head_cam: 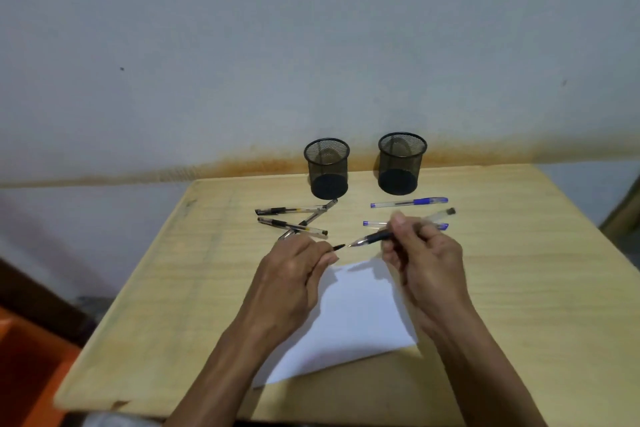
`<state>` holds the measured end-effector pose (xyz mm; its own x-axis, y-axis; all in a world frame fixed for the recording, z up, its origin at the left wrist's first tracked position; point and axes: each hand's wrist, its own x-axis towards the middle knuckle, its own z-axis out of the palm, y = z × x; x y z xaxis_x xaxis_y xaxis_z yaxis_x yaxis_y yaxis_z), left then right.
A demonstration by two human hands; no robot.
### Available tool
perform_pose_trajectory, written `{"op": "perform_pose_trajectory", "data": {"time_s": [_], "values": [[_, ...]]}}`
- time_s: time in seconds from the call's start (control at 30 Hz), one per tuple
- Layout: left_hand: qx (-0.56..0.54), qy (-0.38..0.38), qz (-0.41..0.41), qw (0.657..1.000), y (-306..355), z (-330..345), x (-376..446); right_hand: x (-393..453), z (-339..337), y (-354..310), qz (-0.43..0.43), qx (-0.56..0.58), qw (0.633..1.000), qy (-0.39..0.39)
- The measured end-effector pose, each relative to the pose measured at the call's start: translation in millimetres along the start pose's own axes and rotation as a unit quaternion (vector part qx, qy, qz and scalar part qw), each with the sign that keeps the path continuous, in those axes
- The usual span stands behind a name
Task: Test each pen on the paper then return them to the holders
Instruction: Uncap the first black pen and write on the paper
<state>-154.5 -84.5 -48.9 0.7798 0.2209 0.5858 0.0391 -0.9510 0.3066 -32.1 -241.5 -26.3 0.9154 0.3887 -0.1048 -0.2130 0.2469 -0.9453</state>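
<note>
Right hand [427, 253] fingers pinch uncapped pen [377, 236] over paper [349, 315], left hand [294, 270] pinches black cap [338, 247] (tip showing), both holders [327, 168] upright on desk [519, 288].

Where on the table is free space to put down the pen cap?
Bare table lies right of the paper, and more left of the left hand. It is crowded between the holders and both hands, where black pens and blue pens lie.

My left hand [294, 270] hovers over the paper's [349, 315] far left edge, fingers curled, pinching a black pen cap [337, 247]. My right hand [420, 253] — above the paper's far corner — grips an uncapped black pen [375, 237], tip aimed left at the cap.
</note>
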Motion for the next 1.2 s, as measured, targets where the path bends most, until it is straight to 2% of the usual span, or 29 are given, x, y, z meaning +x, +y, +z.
{"op": "perform_pose_trajectory", "data": {"time_s": [0.07,0.1,0.23,0.47,0.83,0.9,1.0,1.2], "values": [[-0.015,0.027,-0.062,0.998,-27.2,-18.5,-13.3,15.8,-12.3,-14.8,-0.018,0.105,0.992,0.064],[-0.014,0.033,-0.104,0.994,-41.6,-29.2,-21.0,23.3,-19.7,-24.2,-0.037,0.121,0.988,0.085],[0.027,0.014,-0.218,0.976,-84.1,-45.7,-38.4,28.5,-17.5,-30.5,-0.057,0.107,0.991,0.062],[0.059,-0.058,-0.199,0.976,-120.0,-16.3,-27.3,-4.9,31.6,16.8,-0.069,-0.031,0.997,0.019],[-0.003,-0.002,-0.254,0.967,-133.6,-2.6,-38.9,-20.1,48.3,43.7,-0.041,-0.091,0.995,0.030],[-0.027,0.016,-0.247,0.968,-129.8,-5.0,-39.7,-22.5,51.3,47.6,-0.045,-0.095,0.994,0.030],[-0.095,0.049,-0.185,0.977,-121.8,-11.8,-47.8,-26.7,59.4,54.4,-0.054,-0.100,0.993,0.039],[-0.030,-0.052,-0.019,0.998,-119.4,-19.0,-70.2,-32.2,78.8,73.5,-0.049,-0.170,0.984,-0.019]]}}
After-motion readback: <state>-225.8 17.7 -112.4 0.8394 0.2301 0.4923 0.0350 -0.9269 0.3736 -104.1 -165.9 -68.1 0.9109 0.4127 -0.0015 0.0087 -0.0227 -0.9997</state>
